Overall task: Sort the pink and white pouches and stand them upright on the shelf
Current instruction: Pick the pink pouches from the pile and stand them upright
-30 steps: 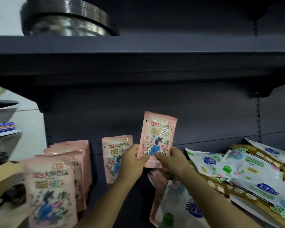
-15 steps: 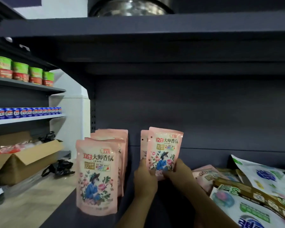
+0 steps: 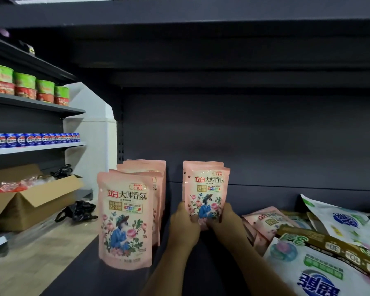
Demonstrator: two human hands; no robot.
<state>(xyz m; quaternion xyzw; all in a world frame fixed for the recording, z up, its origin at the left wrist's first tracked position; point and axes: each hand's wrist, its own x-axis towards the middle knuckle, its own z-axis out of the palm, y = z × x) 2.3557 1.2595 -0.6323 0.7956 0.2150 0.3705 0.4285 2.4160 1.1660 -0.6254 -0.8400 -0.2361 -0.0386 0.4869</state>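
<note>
I hold a pink pouch (image 3: pixel 207 193) upright near the shelf's back wall, just in front of another standing pink pouch (image 3: pixel 192 164). My left hand (image 3: pixel 185 223) grips its lower left edge and my right hand (image 3: pixel 225 221) grips its lower right edge. To the left, a row of several pink pouches (image 3: pixel 124 218) stands upright, front to back. On the right lie more pink pouches (image 3: pixel 265 223) flat beside a heap of white pouches (image 3: pixel 338 223) on the dark shelf (image 3: pixel 94 274).
The shelf above (image 3: pixel 179 11) overhangs the work area. At left, another rack holds green cups (image 3: pixel 24 86) and blue cans (image 3: pixel 30 139). An open cardboard box (image 3: pixel 26 201) and a black bag (image 3: pixel 79 212) sit on the floor.
The held pink pouch has come down from mid-air to stand in front of the lone pouch at the back. My view has swung left, showing the side rack and box.
</note>
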